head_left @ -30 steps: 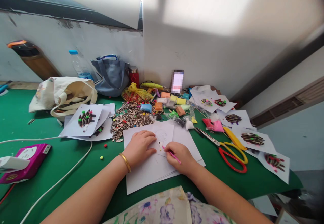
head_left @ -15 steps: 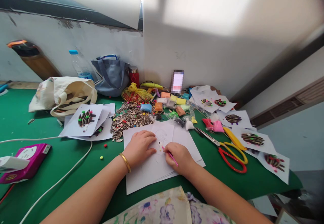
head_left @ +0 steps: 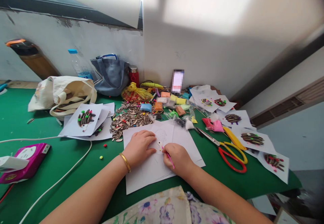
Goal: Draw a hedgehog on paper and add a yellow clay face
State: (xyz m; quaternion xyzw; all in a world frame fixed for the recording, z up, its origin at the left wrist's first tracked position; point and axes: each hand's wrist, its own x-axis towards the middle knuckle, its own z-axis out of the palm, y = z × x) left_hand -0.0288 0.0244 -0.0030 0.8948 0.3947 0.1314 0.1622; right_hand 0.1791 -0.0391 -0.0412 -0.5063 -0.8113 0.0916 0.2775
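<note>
Flat on a white paper sheet [head_left: 139, 180] lies my left hand [head_left: 141, 146], fingers stretched out, a gold bangle at its wrist. My right hand [head_left: 178, 158] is closed round a thin pink stick-like tool [head_left: 171, 161]; its tip meets the small drawing [head_left: 160, 138] between my hands. The drawing has a pencilled rounded outline, with a whitish patch and a black dot at its lower end. Whether the tool is a pen or a clay tool I cannot tell. More white sheets lie beneath the top one.
Sunflower seeds [head_left: 131, 119] are heaped behind the paper, beside packets of coloured clay [head_left: 158, 106]. Scissors [head_left: 225, 148] lie right of my right hand. Sheets with seed hedgehogs [head_left: 253, 139] line the right edge. A white cable [head_left: 63, 178] crosses the left side. A phone [head_left: 177, 81] leans against the wall.
My right hand has shifted slightly to the left, and the pink tool stands a little steeper. My left hand stays in place on the paper.
</note>
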